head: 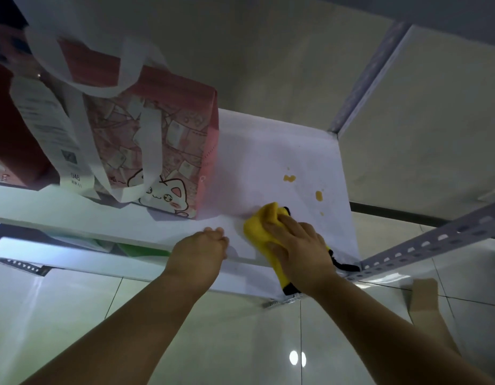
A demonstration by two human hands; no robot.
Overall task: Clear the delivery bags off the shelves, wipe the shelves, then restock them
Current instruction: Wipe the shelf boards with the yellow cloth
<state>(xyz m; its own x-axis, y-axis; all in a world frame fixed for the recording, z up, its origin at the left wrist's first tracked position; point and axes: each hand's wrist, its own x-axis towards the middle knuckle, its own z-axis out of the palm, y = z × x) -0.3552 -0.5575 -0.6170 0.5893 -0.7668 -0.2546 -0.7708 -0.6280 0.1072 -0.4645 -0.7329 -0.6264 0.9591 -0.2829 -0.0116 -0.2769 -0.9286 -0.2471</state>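
Head view: the left hand [203, 245] rests curled on the white shelf [268, 151] edge, fingers [217, 237] together, holding nothing. Beside it, the right hand [299, 245] presses a yellow cloth [261, 225] flat, fingers spread. Beyond lie orange stains [289, 178]; left stands a pink cat-print delivery bag [157, 151].

We see dim, cool light; a bright lamp reflection glares on the glossy floor tiles [297, 358]. The bag handles [74, 59] are blurred, and the wide lens bends the edges.
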